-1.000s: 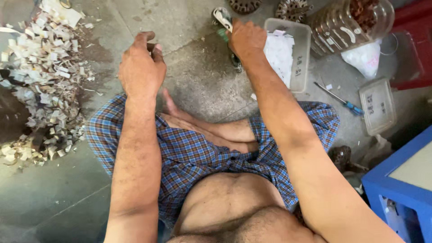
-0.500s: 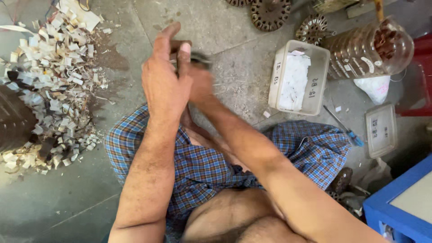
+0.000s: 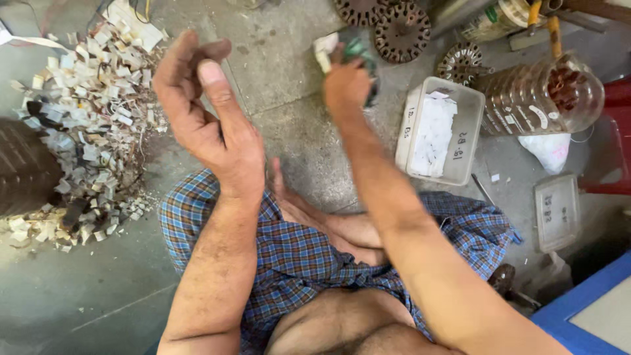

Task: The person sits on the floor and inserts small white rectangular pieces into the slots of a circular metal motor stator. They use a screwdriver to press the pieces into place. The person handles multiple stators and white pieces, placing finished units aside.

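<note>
1. Head view: the person sits cross-legged on the concrete floor (image 3: 282, 79) in a blue checked cloth (image 3: 296, 256), both arms stretched out ahead.
2. The left hand (image 3: 204, 112) is raised, palm side turned in, fingers (image 3: 181, 62) loosely curled with the thumb tip near the forefinger. Whether anything small is pinched there I cannot tell; nothing shows between them.
3. Just beyond and to the left of those fingers lies a heap of pale paper scraps (image 3: 85, 118), spread over the floor beside a dark ribbed object (image 3: 23, 167) at the picture's edge.
4. The right hand (image 3: 347, 82) reaches further out, its fingers closed around a small green-and-white part (image 3: 348, 47), blurred, so its kind is unclear. The part sits at the fingertips, lifted off the floor.
5. Right past those fingertips lie round, toothed metal motor cores (image 3: 401, 29), rust-brown, on the floor.
6. To the right of the right hand, close by the wrist, stands a clear rectangular tub (image 3: 411, 131) with white paper inside.
7. Further right of the tub lies a clear plastic jar (image 3: 526, 98) on its side, holding copper-coloured wire, and nearer the knee a flat tub lid (image 3: 557, 213).
8. A blue box corner (image 3: 585, 315) shows at the lower right, well apart from both hands.
</note>
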